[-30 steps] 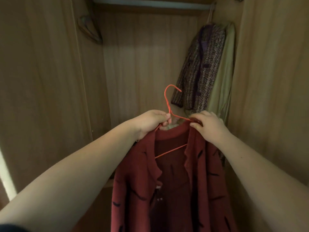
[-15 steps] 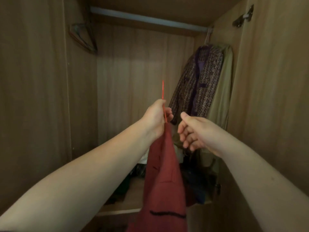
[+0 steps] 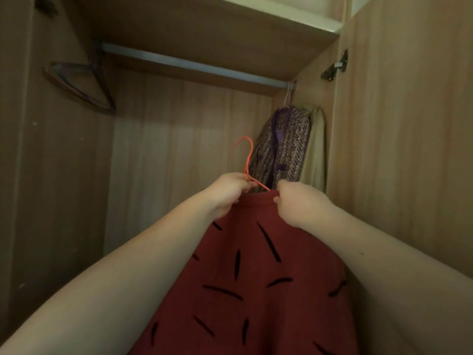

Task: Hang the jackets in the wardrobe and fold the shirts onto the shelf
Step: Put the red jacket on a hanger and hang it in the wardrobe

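Observation:
A dark red jacket with black dashes hangs on an orange wire hanger, its back turned toward me. My left hand grips the hanger at the base of its hook. My right hand pinches the jacket's right shoulder by the collar. The hook points up, well below the metal rail inside the wardrobe. At the rail's right end hang a purple patterned jacket and a beige garment.
Several bare dark hangers hang at the rail's left end against the side wall. A shelf board lies above the rail. The open door with its hinge stands at the right.
The jacket has turned from edge-on to showing its back. My right hand, free half a second ago, now holds the shoulder. The view has tilted upward toward the rail.

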